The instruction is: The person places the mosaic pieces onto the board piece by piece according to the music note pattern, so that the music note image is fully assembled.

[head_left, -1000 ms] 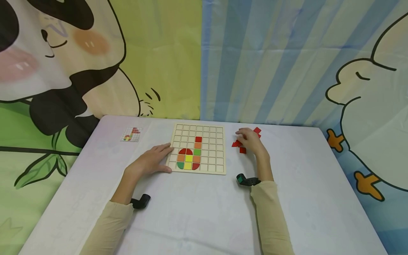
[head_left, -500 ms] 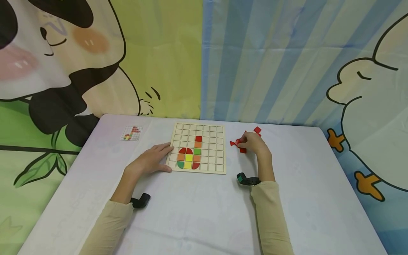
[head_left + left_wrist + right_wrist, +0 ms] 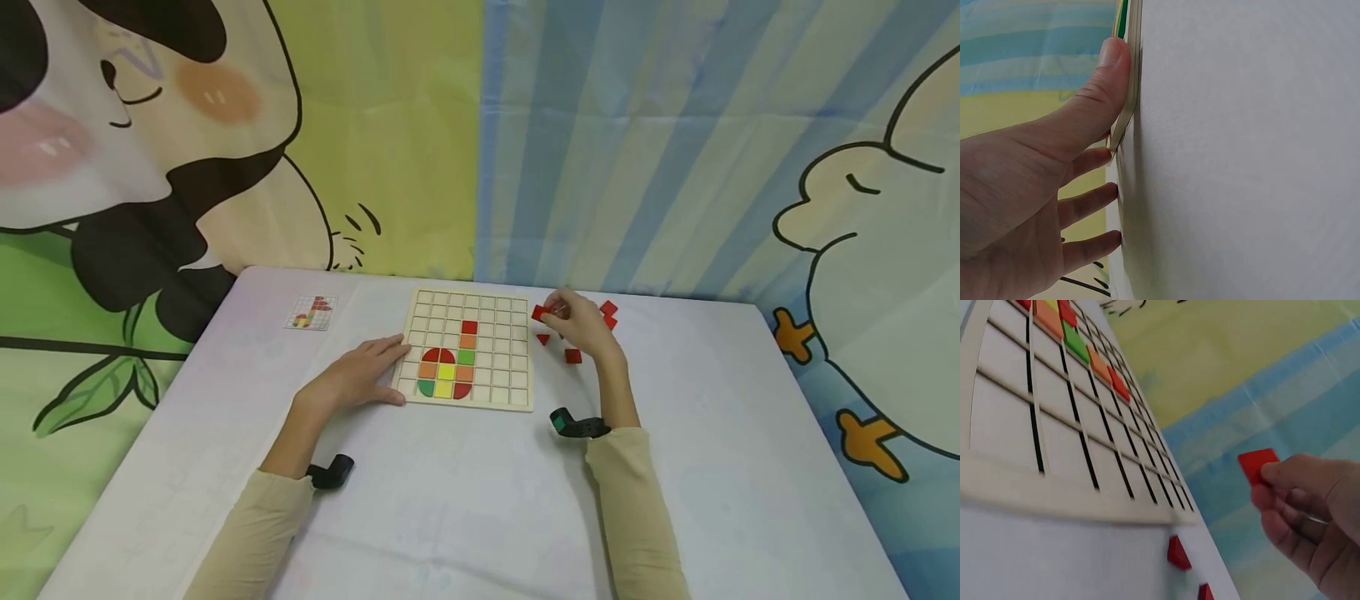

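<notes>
My right hand (image 3: 581,323) pinches a small red square tile (image 3: 1255,461) between thumb and fingertips, raised just off the right side of the wooden grid board (image 3: 501,363). My left hand (image 3: 348,377) rests at the board's left edge, fingers spread and the thumb lying along its near corner in the left wrist view. On the board, an orange, green and red column of tiles (image 3: 466,357) rises from a rounded block of red, orange, yellow and green pieces (image 3: 446,372). Beneath my right hand lie a red triangle (image 3: 543,339) and a red square (image 3: 573,357).
More red pieces (image 3: 609,308) lie just right of my right hand, toward the back. A small printed card (image 3: 311,312) with a coloured grid pattern sits at the back left of the white table (image 3: 465,492). A cartoon-printed cloth hangs behind it.
My right hand has moved from the loose red pieces up and left toward the board, now with a red square tile in its fingertips. The left hand has stayed put.
</notes>
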{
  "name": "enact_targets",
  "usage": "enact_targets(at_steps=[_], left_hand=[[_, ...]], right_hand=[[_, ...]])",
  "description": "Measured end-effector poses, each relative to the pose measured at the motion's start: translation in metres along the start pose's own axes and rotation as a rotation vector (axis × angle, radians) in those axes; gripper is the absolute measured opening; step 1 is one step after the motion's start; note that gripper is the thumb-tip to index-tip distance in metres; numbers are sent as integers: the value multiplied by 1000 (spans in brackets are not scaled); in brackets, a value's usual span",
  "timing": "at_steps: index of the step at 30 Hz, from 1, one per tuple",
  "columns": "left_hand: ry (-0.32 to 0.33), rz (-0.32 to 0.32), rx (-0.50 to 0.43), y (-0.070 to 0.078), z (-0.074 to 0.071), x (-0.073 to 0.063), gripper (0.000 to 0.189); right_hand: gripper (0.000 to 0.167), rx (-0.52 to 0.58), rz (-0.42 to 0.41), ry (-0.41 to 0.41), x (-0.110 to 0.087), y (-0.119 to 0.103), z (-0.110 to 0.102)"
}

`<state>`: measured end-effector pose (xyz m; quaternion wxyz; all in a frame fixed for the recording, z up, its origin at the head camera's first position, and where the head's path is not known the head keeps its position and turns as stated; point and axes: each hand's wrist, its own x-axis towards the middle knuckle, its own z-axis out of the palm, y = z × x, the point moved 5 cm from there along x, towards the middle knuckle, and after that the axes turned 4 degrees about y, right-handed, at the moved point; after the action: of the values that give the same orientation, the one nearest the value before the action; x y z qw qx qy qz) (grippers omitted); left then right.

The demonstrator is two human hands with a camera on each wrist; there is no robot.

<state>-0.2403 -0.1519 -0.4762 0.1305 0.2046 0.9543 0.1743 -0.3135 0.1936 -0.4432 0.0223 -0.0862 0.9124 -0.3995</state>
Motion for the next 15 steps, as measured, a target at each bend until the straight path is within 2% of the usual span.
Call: enact_targets(at_steps=[3,5,7,9,15], left_hand=[[6,-3,-1,0,-1,-2,94],[3,-1,-3,0,-1,-2,94],[1,-3,-3,0,0,-2,95],[-1,-10,1,1,0,-3,95],[14,-5,-2,1,0,-2,94]], right_hand=[[25,168,-82,56,8,-21,9],[26,248,-122,59,12,-33,17],[24,282,-141,39,18,-40,28],[22,266,-141,9,24,-45,41],[17,128,-81,-39,40,-49,74]])
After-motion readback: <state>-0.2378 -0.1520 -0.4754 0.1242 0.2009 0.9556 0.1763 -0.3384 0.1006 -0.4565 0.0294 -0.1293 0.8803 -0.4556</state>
